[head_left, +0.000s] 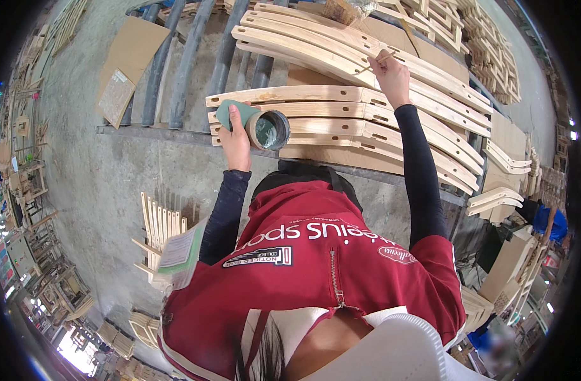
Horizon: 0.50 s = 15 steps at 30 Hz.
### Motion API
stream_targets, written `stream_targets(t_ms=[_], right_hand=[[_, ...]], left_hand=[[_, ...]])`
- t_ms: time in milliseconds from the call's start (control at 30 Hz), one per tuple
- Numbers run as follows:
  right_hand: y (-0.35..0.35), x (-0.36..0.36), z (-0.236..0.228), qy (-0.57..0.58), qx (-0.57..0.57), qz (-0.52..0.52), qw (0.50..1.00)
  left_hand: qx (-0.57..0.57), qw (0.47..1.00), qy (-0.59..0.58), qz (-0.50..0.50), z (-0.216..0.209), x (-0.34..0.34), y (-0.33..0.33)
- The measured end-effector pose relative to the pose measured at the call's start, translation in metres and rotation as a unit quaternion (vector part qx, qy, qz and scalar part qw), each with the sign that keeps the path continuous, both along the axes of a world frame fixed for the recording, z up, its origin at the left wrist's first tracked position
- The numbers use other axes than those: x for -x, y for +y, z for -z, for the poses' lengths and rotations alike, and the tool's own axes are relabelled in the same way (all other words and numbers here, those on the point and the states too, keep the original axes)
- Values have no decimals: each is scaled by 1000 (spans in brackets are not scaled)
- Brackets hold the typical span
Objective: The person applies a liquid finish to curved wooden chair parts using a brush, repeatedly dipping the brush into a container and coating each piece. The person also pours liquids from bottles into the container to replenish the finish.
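My left hand [237, 143] is closed around a small round cup [255, 129] with a dark green inside and some pale matter in it. Between its thumb and fingers is also a flat green sheet [224, 114], perhaps sandpaper. Farther right, my right hand [394, 82] pinches a thin wooden stick [382, 60] just above the pale, bent wooden slats. Those slats have oval slots and lie in two groups: a nearer group [331, 95] beside the cup, and a farther group [303, 43] under my right hand.
Grey metal rollers [190, 63] and cardboard [135, 57] support the work. A plastic-wrapped wooden block [341, 11] lies at the far edge. More slats [507, 155] sit at the right, with stacked wooden frames [493, 51] behind. Upright slats [163, 219] stand on the concrete floor at left.
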State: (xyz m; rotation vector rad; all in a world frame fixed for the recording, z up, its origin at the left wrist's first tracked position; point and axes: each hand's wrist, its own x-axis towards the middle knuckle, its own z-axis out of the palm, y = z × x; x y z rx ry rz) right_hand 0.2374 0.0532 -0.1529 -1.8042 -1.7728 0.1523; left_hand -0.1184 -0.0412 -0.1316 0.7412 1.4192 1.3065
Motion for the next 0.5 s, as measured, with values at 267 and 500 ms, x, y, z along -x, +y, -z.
stream_targets(t_ms=[267,500], right_hand=[[-6,-3,3,59,-7,29,998],[-10,-6,7,129,-13,38,991]], left_hand=[[-17,1000,5,23,-1,0,-2],[-26,999,-7,28,-6,1,-7]])
